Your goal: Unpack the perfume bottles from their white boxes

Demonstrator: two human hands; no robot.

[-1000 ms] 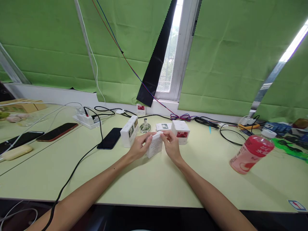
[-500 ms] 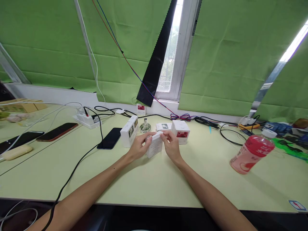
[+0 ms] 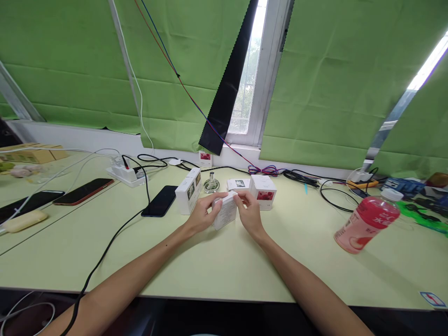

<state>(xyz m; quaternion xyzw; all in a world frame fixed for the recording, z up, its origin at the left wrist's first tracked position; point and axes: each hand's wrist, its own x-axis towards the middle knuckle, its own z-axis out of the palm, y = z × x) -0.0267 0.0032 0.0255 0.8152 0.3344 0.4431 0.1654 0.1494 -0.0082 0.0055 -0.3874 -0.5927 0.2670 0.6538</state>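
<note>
White carton [image 3: 226, 215], near the middle of the pale table [image 3: 213, 266], narrow side up and a little slanted; cannot tell whether its base touches down. Both hands on it: left hand [image 3: 203, 213] pinching the upper left edge, right hand [image 3: 250, 211] pinching near the upper right corner. Step in hand, by my reading: fingertip work along the top edge, perhaps at a flap. Next move seems to call for a steady left hold and a light, precise right thumb.

Labels, big to small. Pink drink bottle [image 3: 367, 225], well off to the right: large 水 legible, rest of the name not; fruit picture below. Red-picture box [image 3: 264, 192], just beyond the right hand; standing box [image 3: 188, 192], beyond the left, darker pictures. Glass bottle [image 3: 211, 184] near it, no label readable. Carton's near face: rows of fine print, too small to read.
</note>
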